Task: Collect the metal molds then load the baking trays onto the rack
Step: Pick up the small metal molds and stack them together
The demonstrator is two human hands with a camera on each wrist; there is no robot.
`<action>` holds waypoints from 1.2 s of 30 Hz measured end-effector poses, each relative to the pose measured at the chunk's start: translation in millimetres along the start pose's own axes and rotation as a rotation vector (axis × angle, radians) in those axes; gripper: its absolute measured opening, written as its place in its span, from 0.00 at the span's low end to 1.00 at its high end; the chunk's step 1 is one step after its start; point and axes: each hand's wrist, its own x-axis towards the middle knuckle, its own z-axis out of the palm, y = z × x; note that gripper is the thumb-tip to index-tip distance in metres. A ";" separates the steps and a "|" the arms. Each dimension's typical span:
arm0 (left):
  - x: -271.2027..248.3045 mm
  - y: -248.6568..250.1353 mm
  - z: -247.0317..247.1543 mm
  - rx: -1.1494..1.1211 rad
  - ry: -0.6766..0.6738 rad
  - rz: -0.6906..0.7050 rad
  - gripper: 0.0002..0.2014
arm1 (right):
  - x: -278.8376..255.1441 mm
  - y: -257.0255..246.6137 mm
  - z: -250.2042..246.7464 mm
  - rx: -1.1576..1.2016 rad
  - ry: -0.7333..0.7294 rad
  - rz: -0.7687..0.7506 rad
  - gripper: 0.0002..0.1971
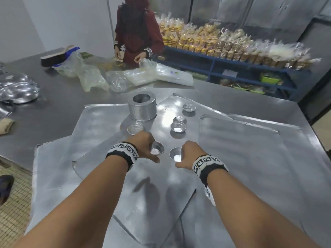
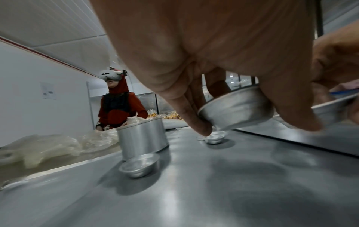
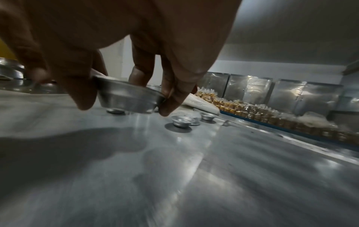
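Several flat metal baking trays [image 1: 250, 145] lie overlapping on the steel table. My left hand [image 1: 146, 145] grips a small round metal mold [image 1: 157, 148], lifted and tilted above the tray [image 2: 236, 107]. My right hand [image 1: 188, 156] pinches another small mold [image 1: 175, 154] by its rim, held just off the tray [image 3: 128, 98]. Several more small molds stand on the middle tray: one near the tin [image 1: 135, 128], two close together [image 1: 177, 127], one farther back [image 1: 189, 107]. A tall round metal tin [image 1: 142, 108] stands open behind them.
A person in a red top [image 1: 138, 33] works at the table's far side beside crumpled plastic bags [image 1: 125, 76]. Shiny metal lids [image 1: 18, 90] sit at the left. A blue shelf [image 1: 232, 65] with bagged baked goods runs along the right.
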 end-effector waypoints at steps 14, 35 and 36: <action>-3.2 155.9 52.5 -0.079 -0.028 0.237 0.23 | -112.1 123.9 -10.3 0.087 0.037 0.145 0.55; 6.4 207.1 116.3 -0.056 -0.076 0.271 0.32 | -168.0 185.8 13.3 0.095 0.058 0.387 0.52; 7.1 206.7 117.5 -0.051 -0.088 0.273 0.31 | -168.4 187.3 14.1 0.095 0.050 0.391 0.52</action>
